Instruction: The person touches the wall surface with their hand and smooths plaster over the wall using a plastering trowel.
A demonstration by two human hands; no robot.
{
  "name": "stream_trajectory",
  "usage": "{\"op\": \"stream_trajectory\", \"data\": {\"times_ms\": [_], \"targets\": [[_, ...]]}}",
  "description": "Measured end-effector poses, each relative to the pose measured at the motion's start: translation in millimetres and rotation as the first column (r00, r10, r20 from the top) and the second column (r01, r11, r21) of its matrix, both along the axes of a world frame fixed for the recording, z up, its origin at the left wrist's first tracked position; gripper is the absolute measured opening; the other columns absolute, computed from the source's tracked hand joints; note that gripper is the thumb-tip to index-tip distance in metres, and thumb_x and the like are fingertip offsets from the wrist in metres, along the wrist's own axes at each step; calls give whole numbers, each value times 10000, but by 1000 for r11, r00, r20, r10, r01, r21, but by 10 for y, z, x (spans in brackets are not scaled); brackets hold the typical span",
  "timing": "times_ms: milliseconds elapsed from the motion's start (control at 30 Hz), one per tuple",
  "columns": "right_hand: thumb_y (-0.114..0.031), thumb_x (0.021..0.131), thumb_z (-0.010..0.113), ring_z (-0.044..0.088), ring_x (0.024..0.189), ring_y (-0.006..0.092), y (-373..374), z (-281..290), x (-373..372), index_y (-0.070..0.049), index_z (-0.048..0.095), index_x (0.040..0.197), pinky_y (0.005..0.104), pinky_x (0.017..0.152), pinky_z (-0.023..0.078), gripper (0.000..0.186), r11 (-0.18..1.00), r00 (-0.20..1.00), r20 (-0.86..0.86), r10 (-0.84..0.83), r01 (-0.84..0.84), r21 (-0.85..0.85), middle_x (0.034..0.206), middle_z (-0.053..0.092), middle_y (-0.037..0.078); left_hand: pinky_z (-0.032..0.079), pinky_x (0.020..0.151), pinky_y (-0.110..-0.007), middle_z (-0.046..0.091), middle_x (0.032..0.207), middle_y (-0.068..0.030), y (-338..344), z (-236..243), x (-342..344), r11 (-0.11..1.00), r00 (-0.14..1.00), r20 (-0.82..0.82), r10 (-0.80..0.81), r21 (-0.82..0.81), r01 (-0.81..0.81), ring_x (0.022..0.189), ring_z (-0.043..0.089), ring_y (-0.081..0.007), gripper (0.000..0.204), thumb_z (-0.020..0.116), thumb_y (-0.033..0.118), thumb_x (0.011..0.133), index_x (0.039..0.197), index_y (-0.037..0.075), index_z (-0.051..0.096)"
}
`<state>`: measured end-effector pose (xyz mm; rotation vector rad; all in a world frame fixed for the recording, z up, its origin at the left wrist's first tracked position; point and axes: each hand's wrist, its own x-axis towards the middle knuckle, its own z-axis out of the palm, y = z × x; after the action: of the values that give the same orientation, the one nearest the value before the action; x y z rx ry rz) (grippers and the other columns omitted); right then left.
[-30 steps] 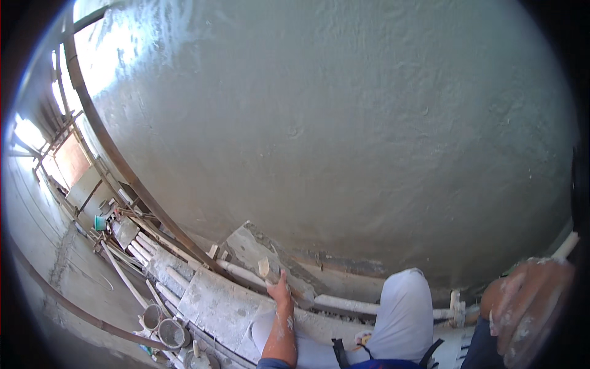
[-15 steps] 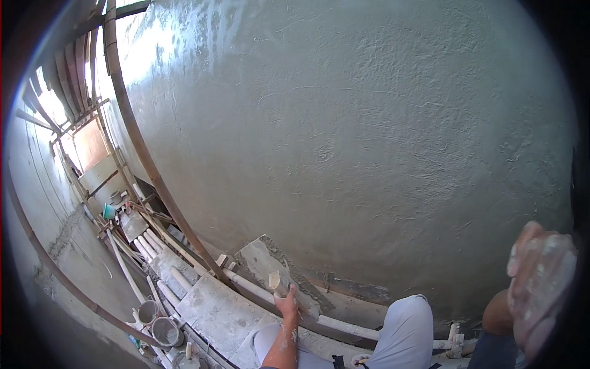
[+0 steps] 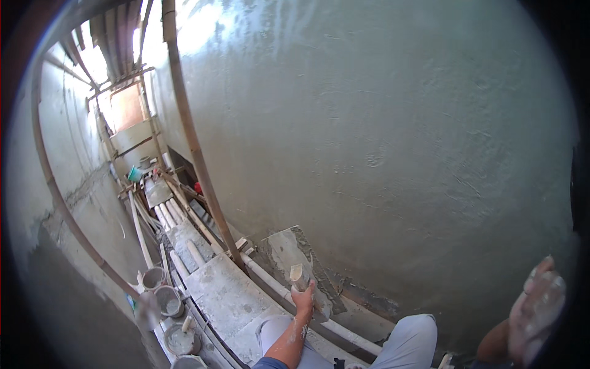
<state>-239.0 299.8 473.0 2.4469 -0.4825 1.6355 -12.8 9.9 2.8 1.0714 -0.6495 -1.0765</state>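
Observation:
My left hand [image 3: 302,299] is wrapped around the light wooden handle of a plastering float [image 3: 284,245], low in front of the wall. The float's flat grey board is tilted, with wet mortar along its right edge. At the far right, my right hand [image 3: 539,307] is raised beside the wall, coated in pale plaster and a little blurred. Its fingers point upward and I see nothing in it. The large wall [image 3: 369,135] carries wet grey plaster, smooth and shiny at the upper left, with ridges and rough marks toward the right.
Scaffold planks [image 3: 227,295] and pale poles run away to the left. An upright bamboo pole [image 3: 195,147] stands close to the wall; another curved pole [image 3: 58,190] crosses the left side. Several mortar buckets [image 3: 168,301] stand at lower left. A teal bucket [image 3: 134,174] sits farther off.
The view has swung left, so the wall, poles and buckets shift rightward. More buckets show at lower left. My right hand appears lower; my left hand keeps its hold on the float.

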Motion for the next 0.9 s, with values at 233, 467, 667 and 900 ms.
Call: {"op": "stream_trajectory", "data": {"times_ms": [233, 467, 667, 900], "targets": [[-154, 869, 653, 365, 450, 75, -1027, -1386, -176, -112, 391, 567, 267, 421, 276, 402, 811, 819, 345, -459, 227, 540, 542, 407, -26, 479, 825, -360, 656, 1005, -152, -25, 35, -13, 998, 988, 145, 47, 42, -53, 927, 627, -233, 567, 820, 256, 699, 1103, -40, 555], [-266, 806, 747, 381, 459, 93, -1987, -2851, -273, -38, 496, 516, 313, 432, 324, 445, 504, 710, -20, -703, 519, 691, 463, 430, 9, 497, 776, -387, 667, 959, -169, -44, -160, 11, 995, 961, 264, 76, 48, -92, 886, 653, -269, 600, 831, 343, 668, 1058, -35, 576], [-349, 742, 752, 552, 481, 312, -1929, -4201, -270, -50, 575, 546, 413, 490, 438, 399, 281, 589, -318, -743, 706, 650, 530, 564, 149, 496, 779, -376, 668, 964, -158, -53, -258, 61, 996, 962, 264, 65, 41, -78, 886, 652, -261, 565, 830, 314, 676, 1051, -30, 584], [-404, 743, 731, 611, 593, 351, -2135, -4483, -37, -68, 634, 609, 429, 568, 470, 374, 267, 646, -471, -601, 718, 643, 602, 616, 136, 495, 786, -366, 670, 969, -152, -7, -67, 65, 996, 954, 298, 28, 68, -51, 889, 645, -237, 560, 829, 300, 683, 1063, -32, 585]]}}
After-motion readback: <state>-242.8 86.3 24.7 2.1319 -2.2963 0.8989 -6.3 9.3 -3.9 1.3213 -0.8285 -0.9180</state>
